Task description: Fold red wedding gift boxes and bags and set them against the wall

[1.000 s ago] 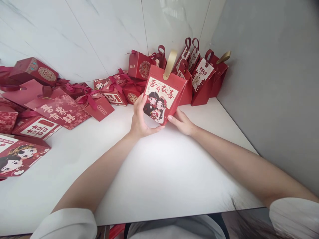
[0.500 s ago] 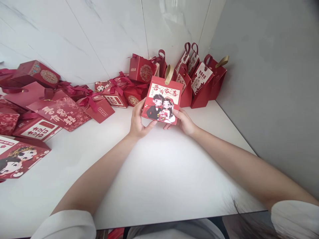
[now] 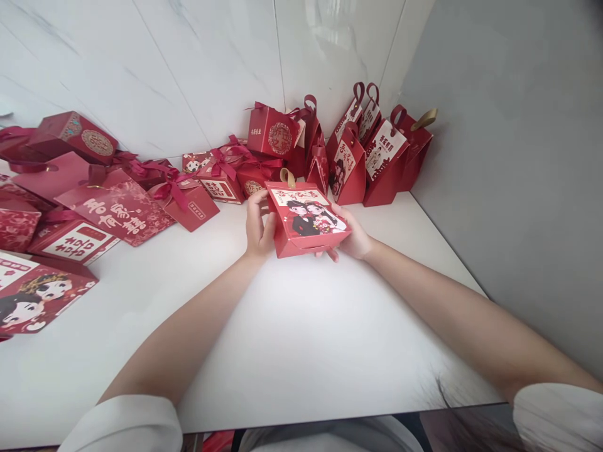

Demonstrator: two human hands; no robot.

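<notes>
Between my two hands is a red gift box with a cartoon bride and groom printed on its front and a gold ribbon loop at its top. It is tilted back above the table, so its bottom face shows toward me. My left hand grips the box's left side, thumb at the near edge. On the right side, my right hand holds it, with some fingers curled underneath and partly hidden.
Several red gift boxes with ribbon loops stand at the back right by the grey partition. More red boxes lie piled along the left. A marbled wall rises behind the white table.
The gift box has tipped backward in my hands, its top going away from me and its bottom turning into view. Both hands keep hold of it.
</notes>
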